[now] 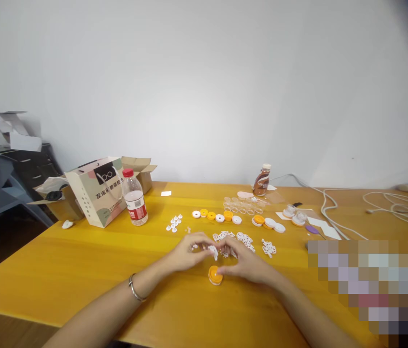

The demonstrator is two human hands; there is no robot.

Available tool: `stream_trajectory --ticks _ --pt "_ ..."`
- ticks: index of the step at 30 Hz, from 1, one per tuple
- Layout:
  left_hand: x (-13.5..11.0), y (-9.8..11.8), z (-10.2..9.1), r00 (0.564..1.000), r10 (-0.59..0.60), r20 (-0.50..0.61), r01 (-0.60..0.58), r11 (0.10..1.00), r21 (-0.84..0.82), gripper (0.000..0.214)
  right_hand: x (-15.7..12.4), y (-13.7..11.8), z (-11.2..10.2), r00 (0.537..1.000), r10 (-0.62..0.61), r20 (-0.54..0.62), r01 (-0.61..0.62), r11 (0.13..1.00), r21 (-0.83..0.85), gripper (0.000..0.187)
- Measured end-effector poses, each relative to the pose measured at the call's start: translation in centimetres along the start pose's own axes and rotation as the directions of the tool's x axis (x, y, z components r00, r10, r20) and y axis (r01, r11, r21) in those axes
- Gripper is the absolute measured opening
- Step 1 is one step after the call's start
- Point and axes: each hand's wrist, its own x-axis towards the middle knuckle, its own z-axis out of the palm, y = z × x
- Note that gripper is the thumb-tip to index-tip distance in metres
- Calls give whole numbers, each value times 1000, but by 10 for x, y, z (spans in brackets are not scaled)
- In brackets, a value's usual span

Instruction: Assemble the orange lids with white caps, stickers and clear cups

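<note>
In the middle of the table my left hand pinches a small white plastic part between thumb and fingers. My right hand is curved on the other side, thumb and fingers apart, its fingertips close to that part; whether they touch it I cannot tell. Just below, an orange round piece with a white base lies on the table near my right thumb. Beyond the hands lie white openwork pieces, partly hidden by my fingers. Another cluster of white openwork pieces sits to the right.
Behind are a row of orange and white discs, clear plastic rings and small white pegged pieces. A water bottle and paper bag stand left. A brown bottle, purple-handled tool and white cables lie right.
</note>
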Motion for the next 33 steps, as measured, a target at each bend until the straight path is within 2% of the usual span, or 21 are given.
stream_trajectory --ticks 2,3,6,9,19,26,29,33 --pt "-3 5 -5 981 63 182 -72 996 47 17 -4 -3 0 994 -27 108 42 990 -134 40" --pt "-5 6 -6 969 70 237 -86 995 58 17 -6 -4 0 990 -29 141 53 984 -170 41" --pt "-7 5 -5 956 56 290 -80 994 72 18 -6 -4 4 985 -32 171 69 974 -215 38" --pt "-7 2 -4 951 63 303 -92 992 84 15 -5 -3 6 981 -54 185 93 973 -210 31" --pt "-7 5 -1 932 116 344 -166 979 121 6 -4 -2 7 979 -79 190 118 972 -203 27" --pt "-8 2 -2 935 94 341 -131 988 86 7 -4 -1 10 982 -83 170 118 970 -212 23" --pt "-7 0 -2 948 92 304 -109 993 40 10 -4 1 11 987 -72 146 101 975 -200 23" --pt "-4 -4 -3 984 2 180 1 1000 -18 19 -2 1 10 994 -59 87 68 993 -101 17"
